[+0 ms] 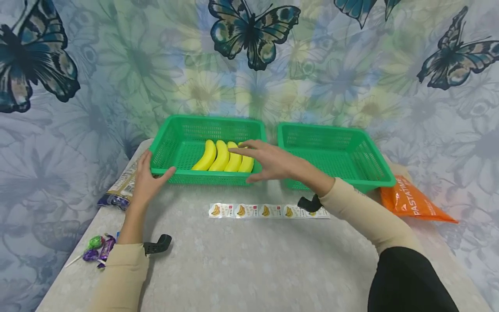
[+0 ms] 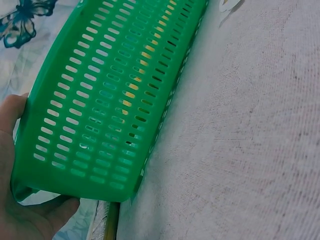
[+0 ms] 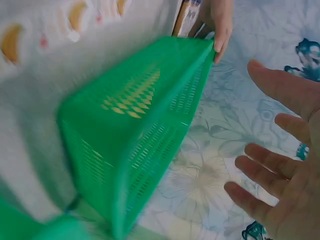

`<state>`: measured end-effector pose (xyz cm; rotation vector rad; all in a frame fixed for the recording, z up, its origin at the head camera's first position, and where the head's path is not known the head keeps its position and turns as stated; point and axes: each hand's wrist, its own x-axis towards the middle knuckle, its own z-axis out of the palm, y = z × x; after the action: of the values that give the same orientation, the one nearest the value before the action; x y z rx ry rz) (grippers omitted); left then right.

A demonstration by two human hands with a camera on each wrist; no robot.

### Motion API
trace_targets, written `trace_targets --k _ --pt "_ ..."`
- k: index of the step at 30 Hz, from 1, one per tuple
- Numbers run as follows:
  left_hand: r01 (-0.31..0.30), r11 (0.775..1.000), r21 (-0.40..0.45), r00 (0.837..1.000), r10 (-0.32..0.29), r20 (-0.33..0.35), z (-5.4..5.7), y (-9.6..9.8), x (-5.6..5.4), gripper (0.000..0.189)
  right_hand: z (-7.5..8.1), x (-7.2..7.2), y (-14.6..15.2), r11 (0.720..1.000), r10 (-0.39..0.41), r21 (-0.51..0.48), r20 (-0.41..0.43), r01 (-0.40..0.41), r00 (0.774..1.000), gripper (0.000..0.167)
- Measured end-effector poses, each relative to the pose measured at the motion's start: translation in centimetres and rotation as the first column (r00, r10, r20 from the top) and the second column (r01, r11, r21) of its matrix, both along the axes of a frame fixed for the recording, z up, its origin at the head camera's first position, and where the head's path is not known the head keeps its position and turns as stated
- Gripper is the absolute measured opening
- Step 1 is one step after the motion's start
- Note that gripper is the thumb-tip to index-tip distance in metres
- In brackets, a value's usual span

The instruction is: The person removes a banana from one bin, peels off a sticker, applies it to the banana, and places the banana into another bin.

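My left hand grips the front left corner of the left green plastic basket, thumb and fingers at its rim; the left wrist view shows the hand at the end of the slotted wall. Several yellow bananas lie side by side in this basket, toward its right half. Over the right end of the bananas hovers my right hand, partly covering them. Its fingers are spread and hold nothing, as the right wrist view shows the hand beside the basket.
A second green basket stands to the right. In front lies a strip of banana stickers. An orange bag sits at the right, a shiny packet at the left, with wrapped candies nearer. A patterned cloth hangs behind.
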<state>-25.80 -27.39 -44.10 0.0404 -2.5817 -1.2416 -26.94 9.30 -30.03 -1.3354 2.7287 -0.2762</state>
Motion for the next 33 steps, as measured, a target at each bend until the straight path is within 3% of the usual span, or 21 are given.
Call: trace_targets --k 3,7,15,21,25,33 --pt "-0.013 1.0 0.004 1.0 0.013 0.003 0.1 -0.1 0.1 0.096 1.5 -2.9 -2.8 1.0 0.001 0.028 0.061 -0.003 0.998 0.086" --pt "-0.012 1.0 0.025 1.0 0.012 0.014 -0.2 0.1 0.2 0.097 2.0 -6.7 -5.8 1.0 -0.009 0.002 0.091 0.009 0.996 0.087" --pt "-0.021 0.999 0.031 1.0 0.02 0.019 -0.1 -0.3 0.2 0.099 -0.2 -12.4 -10.8 0.995 -0.034 -0.086 0.233 0.056 0.972 0.086" --pt "-0.019 1.0 0.016 0.999 0.019 0.028 -0.1 -0.4 0.2 0.099 -2.3 -15.2 -12.7 0.981 -0.132 -0.101 0.283 0.166 0.95 0.084" --pt "-0.036 0.999 0.009 0.999 0.036 0.019 -0.3 -0.5 0.4 0.098 -3.9 -16.6 -13.3 0.969 -0.166 -0.117 0.345 0.218 0.924 0.084" --pt "-0.036 0.999 -0.02 0.999 0.037 0.035 -0.4 -0.2 0.0 0.1 -7.1 -18.3 -13.6 0.943 -0.229 -0.138 0.393 0.304 0.89 0.085"
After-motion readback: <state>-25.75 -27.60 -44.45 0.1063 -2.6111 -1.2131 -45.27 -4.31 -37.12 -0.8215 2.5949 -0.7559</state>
